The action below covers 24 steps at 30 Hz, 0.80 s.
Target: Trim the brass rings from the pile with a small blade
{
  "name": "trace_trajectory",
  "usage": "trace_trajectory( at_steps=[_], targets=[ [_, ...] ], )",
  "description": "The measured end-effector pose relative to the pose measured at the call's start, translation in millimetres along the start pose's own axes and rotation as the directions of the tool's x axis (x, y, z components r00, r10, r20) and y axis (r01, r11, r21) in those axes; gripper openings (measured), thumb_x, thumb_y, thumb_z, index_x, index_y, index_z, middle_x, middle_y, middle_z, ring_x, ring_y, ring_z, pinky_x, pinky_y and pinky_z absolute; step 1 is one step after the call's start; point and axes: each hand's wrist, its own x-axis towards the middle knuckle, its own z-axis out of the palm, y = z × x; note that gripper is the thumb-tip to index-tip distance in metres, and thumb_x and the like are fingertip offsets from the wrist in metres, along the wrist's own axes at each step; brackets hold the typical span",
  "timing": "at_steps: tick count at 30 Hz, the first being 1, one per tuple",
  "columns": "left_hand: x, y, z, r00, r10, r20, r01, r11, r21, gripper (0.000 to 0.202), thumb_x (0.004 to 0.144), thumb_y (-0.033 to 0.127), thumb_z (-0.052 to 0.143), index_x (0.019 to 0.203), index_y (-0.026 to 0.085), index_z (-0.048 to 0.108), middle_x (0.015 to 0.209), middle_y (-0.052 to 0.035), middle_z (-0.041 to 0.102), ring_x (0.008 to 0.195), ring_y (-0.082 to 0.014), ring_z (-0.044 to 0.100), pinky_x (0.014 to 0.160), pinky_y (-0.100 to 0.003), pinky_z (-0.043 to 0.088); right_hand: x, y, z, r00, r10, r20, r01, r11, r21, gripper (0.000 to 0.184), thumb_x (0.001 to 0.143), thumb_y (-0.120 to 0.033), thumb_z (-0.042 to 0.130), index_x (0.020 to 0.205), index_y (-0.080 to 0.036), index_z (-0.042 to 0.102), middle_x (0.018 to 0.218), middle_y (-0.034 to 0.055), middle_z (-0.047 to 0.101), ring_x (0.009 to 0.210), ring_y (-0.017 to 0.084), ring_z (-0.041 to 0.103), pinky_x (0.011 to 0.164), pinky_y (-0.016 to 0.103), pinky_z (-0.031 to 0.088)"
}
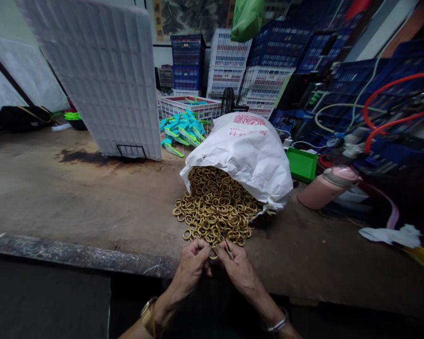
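Observation:
My left hand point(192, 263) and my right hand point(238, 268) meet at the near edge of the worktable, fingers pinched together. Between them sits a small brass ring point(214, 255), gripped by my left fingers. My right hand pinches a thin metal piece point(229, 249) that sticks up beside the ring. Just beyond my fingertips lies a heap of brass rings point(215, 207), spilling out of a white sack point(247, 150) that lies on its side.
A white ribbed panel point(102, 75) stands at the back left of the brown worktable point(74, 193). Behind the sack lie teal and green plastic parts point(182, 129), stacked blue and white crates point(229, 61), a green box point(301, 165), a pink bottle point(327, 188) and red hoses point(388, 108).

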Motion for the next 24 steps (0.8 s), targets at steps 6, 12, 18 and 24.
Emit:
trace_trajectory(
  at_steps=[6, 12, 18, 24],
  targets=[
    [-6.2, 3.8, 4.3, 0.989, -0.144, 0.033, 0.147, 0.955, -0.258, 0.024, 0.063, 0.028, 0.067, 0.074, 0.017, 0.048, 0.055, 0.0082, 0.045, 0.040, -0.0030, 0.036, 0.039, -0.016, 0.035, -7.0, 1.0, -3.2, 0.999, -0.046, -0.018, 0.045, 0.998, -0.043, 0.026, 0.076, -0.043, 0.049, 0.082, -0.018, 0.054, 0.060, -0.0037, 0.049, 0.055, 0.010, 0.043, 0.053, 0.020, 0.036],
    [-9.5, 3.1, 4.9, 0.973, -0.212, 0.085, 0.229, 0.911, -0.344, 0.022, 0.064, 0.024, 0.066, 0.074, 0.017, 0.047, 0.056, 0.0076, 0.047, 0.040, -0.0022, 0.036, 0.040, -0.016, 0.034, -11.1, 6.0, 3.4, 0.998, -0.029, 0.048, 0.029, 1.000, 0.011, 0.030, 0.077, -0.046, 0.048, 0.076, -0.016, 0.055, 0.065, -0.0016, 0.054, 0.058, 0.010, 0.048, 0.055, 0.020, 0.038],
    [-17.5, -1.1, 6.9, 0.987, -0.142, 0.079, 0.159, 0.941, -0.298, 0.024, 0.069, 0.035, 0.063, 0.074, 0.015, 0.051, 0.059, 0.0042, 0.048, 0.045, -0.0051, 0.041, 0.043, -0.018, 0.037, -10.0, 10.4, 9.1, 0.991, 0.101, 0.090, -0.117, 0.976, 0.184, 0.037, 0.078, -0.052, 0.045, 0.072, -0.016, 0.051, 0.055, -0.0027, 0.052, 0.050, 0.010, 0.047, 0.051, 0.021, 0.039],
    [-21.2, -1.2, 2.2, 0.990, -0.056, 0.126, 0.051, 0.998, 0.038, 0.032, 0.072, 0.045, 0.058, 0.067, 0.014, 0.052, 0.055, 0.0036, 0.049, 0.038, -0.0050, 0.041, 0.040, -0.020, 0.040, -9.7, 8.4, 8.8, 0.986, 0.137, 0.096, -0.153, 0.969, 0.195, 0.038, 0.077, -0.054, 0.045, 0.066, -0.018, 0.049, 0.051, -0.0043, 0.048, 0.047, 0.008, 0.043, 0.047, 0.020, 0.036]
  ],
)
